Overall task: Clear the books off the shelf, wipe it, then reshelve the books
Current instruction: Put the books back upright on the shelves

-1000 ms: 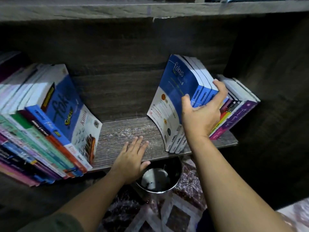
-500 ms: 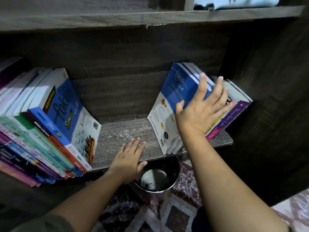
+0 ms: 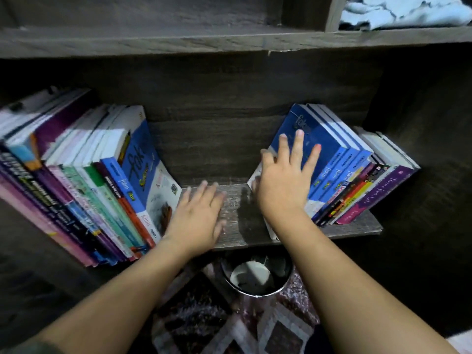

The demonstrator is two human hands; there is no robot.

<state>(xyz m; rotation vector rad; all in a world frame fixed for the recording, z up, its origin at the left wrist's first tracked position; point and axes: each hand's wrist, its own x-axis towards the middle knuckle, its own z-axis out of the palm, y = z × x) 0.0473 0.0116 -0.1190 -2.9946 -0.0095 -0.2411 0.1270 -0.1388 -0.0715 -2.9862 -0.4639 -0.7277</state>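
The dusty grey-brown wooden shelf (image 3: 237, 221) carries two leaning groups of books with a bare gap between them. The left group (image 3: 84, 190) tilts left, fronted by a blue and white "Fokus" book (image 3: 148, 175). The right group (image 3: 357, 180) leans right, fronted by a blue "Fokus" book (image 3: 324, 152). My right hand (image 3: 283, 180) lies flat with spread fingers against that blue cover. My left hand (image 3: 196, 218) rests palm down with straight fingers on the bare shelf board, beside the left group.
A round metal bin (image 3: 255, 277) stands on a patterned rug (image 3: 229, 325) just below the shelf's front edge. A pale blue cloth (image 3: 408, 14) lies on the upper shelf at the top right. Dark wooden side panels close the shelf in.
My right hand let go of the blue books' spines and now lies flat on the front cover. My left hand slid further onto the shelf board. The view moved closer.
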